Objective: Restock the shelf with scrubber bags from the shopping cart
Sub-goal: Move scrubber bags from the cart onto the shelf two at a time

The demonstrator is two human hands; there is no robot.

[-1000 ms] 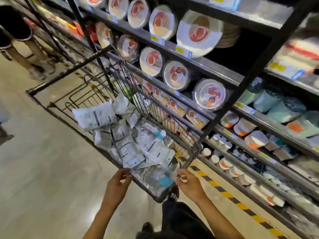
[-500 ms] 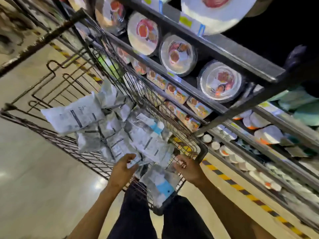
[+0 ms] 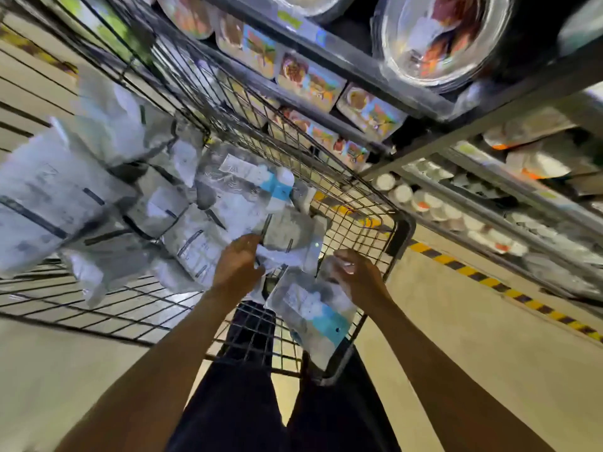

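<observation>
Near bag: a clear packet with a blue header, the near bag [image 3: 310,308] lay against the closest wall of the shopping cart [image 3: 404,230], its header end lowest.
Right hand: the right hand [image 3: 357,277] had its fingers curled over that packet's upper edge; through the blur it seemed to be pinching the film rather than only touching it.
Left hand: the left hand [image 3: 236,264] was closed on the creased edge of a crumpled bag [image 3: 288,238] just beyond it.
Handling: the packets looked light, soft and limp, with slick film that would slide between fingertips. I judged the stiffer header strip or a bunched corner the surest hold; nothing about them looked fragile.
Cart contents: the remaining scrubber bags [image 3: 202,236] lay loosely heaped on one another, white and clear, spreading to the left. None had reached the shelving.
Shelf: the shelf [image 3: 359,76] stood just beside the cart's right wall.
Shelf contents: small tubs [image 3: 424,203] sat on a low tier, boxed trays [image 3: 310,81] higher, and round lidded dishes [image 3: 437,44] above. No slot for scrubbers was visible.
</observation>
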